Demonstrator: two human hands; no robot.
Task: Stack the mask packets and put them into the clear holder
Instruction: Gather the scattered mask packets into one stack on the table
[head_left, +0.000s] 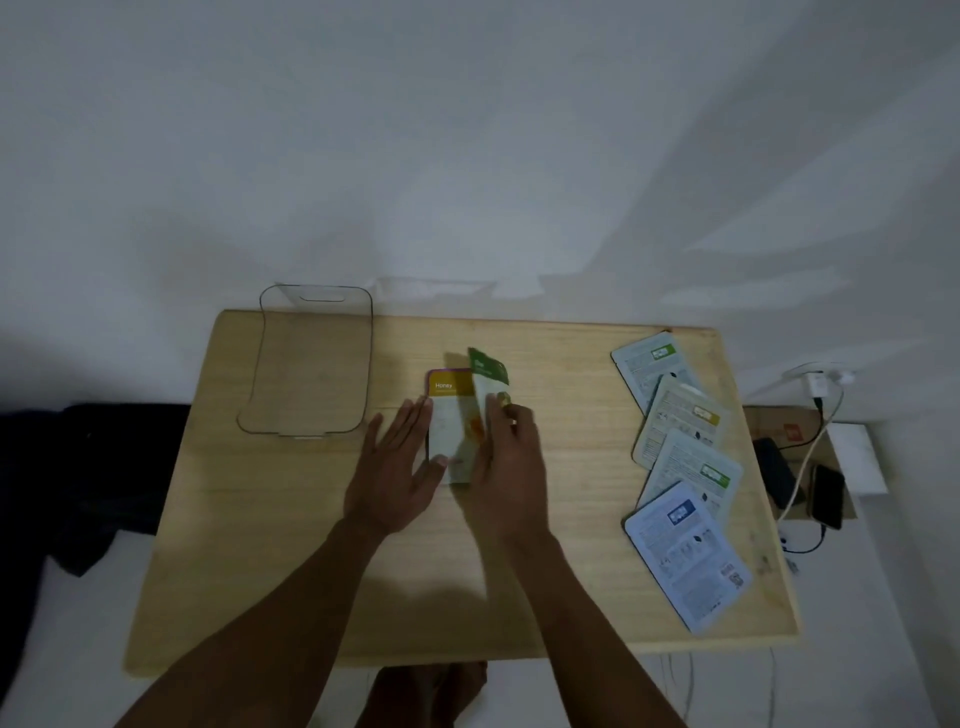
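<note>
Stacking just begun: the Honey packet (448, 387) lies face-up mid-table, left hand (397, 467) flat with fingers spread open against its left edge, while the right hand (506, 457) has its fingers closed on a green-topped packet (487, 370), tilting it onto the first. Four packets (680, 467) lie face-down, fanned along the right of the table (311, 545); the clear holder (311, 364) at far left holds nothing, so most work remains.

Wooden table (322, 571): clear holder (311, 364) far left; Honey packet (448, 410) centre; four overlapping packets (680, 467) right.
</note>
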